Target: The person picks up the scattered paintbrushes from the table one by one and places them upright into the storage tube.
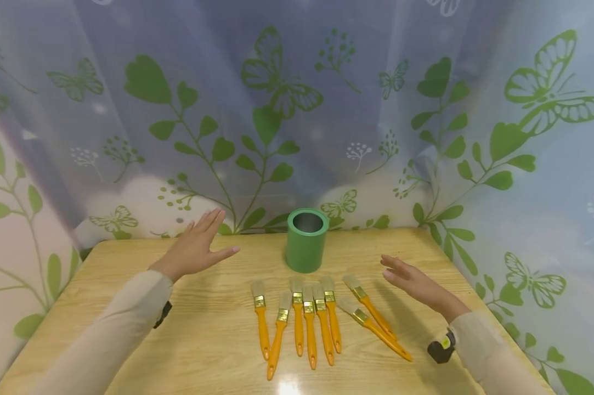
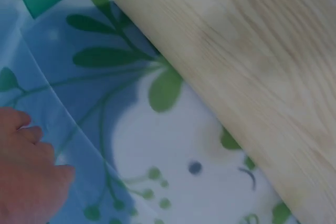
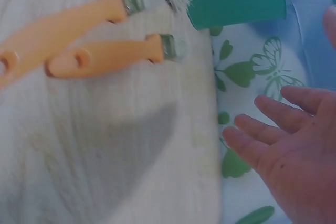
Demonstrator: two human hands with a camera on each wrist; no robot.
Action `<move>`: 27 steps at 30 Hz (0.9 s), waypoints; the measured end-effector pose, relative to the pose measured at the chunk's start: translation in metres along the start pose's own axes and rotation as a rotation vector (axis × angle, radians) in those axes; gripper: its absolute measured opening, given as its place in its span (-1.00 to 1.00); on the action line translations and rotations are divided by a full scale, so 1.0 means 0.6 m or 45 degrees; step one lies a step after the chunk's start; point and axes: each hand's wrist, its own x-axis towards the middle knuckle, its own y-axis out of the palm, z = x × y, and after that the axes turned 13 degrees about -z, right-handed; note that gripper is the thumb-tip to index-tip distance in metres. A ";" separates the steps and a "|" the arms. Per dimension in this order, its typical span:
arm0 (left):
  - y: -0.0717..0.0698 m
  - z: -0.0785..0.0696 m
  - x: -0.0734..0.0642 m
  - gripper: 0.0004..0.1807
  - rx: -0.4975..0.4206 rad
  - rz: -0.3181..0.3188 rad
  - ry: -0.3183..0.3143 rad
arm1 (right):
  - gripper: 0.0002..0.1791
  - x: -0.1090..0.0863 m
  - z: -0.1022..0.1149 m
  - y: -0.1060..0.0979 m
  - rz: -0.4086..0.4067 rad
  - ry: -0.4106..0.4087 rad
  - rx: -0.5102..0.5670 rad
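Fingers straight and thumb spread, the left hand (image 1: 194,249) hovers over the back left of the table, holding nothing. On the other side the right hand (image 1: 417,284) is raised above the table with extended fingers, also holding nothing. Between them, near the back edge, a green cylindrical container (image 1: 305,249) stands upright with its dark inside showing. In front of it lie several flat paintbrushes (image 1: 309,315) with orange handles and pale bristles pointing away from the person. Two brushes at the right lie slantwise, and the upper one (image 1: 371,307) is nearest the right hand.
The light wooden table (image 1: 198,340) ends at a curtain (image 1: 287,164) printed with green leaves and butterflies, which hangs behind it and along both sides. A dark wrist device (image 1: 442,346) sits at the right sleeve.
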 end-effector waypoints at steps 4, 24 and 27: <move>0.020 -0.030 0.032 0.06 -0.059 -0.002 0.009 | -0.31 -0.002 -0.011 0.014 0.003 0.010 0.076; 0.125 -0.150 0.129 0.11 -0.103 0.048 -0.055 | -0.32 -0.006 -0.039 0.061 -0.058 0.083 0.213; 0.144 -0.155 0.134 0.12 -0.089 0.025 -0.079 | -0.32 -0.008 -0.039 0.066 -0.053 0.105 0.212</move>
